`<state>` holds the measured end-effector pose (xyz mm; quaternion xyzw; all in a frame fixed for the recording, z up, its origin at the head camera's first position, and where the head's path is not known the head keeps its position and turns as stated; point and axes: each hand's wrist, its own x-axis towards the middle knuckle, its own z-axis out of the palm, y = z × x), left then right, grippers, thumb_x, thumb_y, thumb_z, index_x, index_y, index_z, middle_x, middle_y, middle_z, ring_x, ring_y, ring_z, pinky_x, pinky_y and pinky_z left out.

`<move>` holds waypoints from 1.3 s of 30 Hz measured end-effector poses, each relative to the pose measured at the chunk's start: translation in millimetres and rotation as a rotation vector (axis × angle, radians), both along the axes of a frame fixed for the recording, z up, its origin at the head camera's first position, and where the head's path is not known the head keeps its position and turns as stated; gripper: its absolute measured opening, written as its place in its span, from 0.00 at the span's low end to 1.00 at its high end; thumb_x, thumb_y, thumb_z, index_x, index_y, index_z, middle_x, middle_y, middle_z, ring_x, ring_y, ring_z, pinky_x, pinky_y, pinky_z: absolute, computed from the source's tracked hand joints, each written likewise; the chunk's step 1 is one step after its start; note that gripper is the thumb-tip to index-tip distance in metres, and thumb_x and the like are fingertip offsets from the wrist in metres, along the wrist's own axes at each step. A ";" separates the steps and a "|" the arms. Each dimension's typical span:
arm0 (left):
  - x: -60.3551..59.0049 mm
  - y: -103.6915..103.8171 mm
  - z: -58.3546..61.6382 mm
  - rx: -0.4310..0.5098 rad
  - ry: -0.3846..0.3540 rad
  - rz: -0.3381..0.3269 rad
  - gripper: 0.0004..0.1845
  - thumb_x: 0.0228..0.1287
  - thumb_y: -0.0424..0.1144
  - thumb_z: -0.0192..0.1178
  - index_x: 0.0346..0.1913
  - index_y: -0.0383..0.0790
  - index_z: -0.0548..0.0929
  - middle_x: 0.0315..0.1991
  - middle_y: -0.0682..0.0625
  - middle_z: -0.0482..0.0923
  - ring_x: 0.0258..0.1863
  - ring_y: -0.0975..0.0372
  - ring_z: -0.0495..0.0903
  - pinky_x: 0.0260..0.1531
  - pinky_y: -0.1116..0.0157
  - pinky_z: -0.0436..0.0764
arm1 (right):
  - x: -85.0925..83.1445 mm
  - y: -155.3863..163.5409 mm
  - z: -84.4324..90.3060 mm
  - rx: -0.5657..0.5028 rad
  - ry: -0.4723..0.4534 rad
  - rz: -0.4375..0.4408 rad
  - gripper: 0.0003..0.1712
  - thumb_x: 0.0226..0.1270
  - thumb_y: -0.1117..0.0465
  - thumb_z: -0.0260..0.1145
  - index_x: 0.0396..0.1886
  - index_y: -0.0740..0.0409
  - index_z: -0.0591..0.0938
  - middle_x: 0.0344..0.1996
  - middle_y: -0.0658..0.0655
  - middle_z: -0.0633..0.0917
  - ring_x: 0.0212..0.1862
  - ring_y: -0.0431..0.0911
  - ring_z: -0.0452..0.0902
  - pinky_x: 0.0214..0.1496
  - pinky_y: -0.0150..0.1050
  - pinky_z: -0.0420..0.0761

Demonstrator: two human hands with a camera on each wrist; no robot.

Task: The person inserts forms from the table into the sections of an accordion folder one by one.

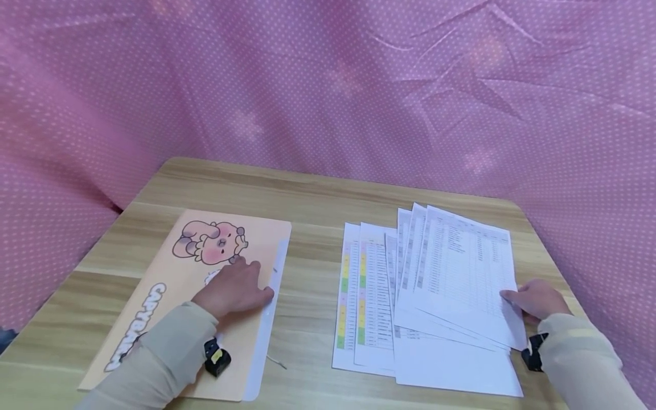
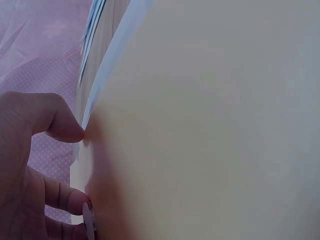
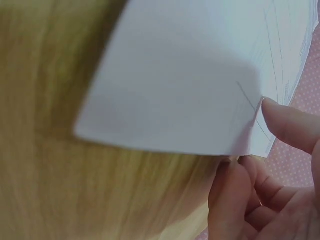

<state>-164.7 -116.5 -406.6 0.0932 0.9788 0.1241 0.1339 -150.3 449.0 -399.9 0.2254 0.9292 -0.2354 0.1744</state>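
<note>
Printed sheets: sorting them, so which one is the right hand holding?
The topmost, rightmost sheet; right hand pinches its right edge, others fanned beneath.

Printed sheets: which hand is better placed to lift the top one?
Right. The right hand already pinches the edge of the top sheet, lifted off the table. The left hand rests across on the folder.

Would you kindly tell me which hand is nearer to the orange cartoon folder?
Left. The left hand rests on the orange folder at its right edge; the right hand pinches the fanned sheets across the table.
</note>
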 end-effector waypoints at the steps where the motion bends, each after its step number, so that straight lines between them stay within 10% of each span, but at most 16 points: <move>1: -0.2 0.0 -0.1 0.000 0.001 0.000 0.31 0.50 0.52 0.55 0.51 0.28 0.73 0.42 0.36 0.71 0.35 0.48 0.71 0.37 0.51 0.75 | -0.2 0.3 -0.7 0.002 0.001 -0.005 0.19 0.60 0.50 0.62 0.23 0.63 0.80 0.16 0.52 0.73 0.20 0.44 0.68 0.23 0.36 0.69; 39: 2.3 -7.8 -0.4 0.086 -0.050 0.080 0.38 0.56 0.55 0.52 0.65 0.33 0.66 0.62 0.32 0.63 0.48 0.45 0.71 0.49 0.46 0.73 | -3.2 -9.5 2.9 0.068 0.241 -0.103 0.29 0.70 0.52 0.49 0.56 0.76 0.68 0.45 0.73 0.74 0.42 0.59 0.72 0.36 0.44 0.74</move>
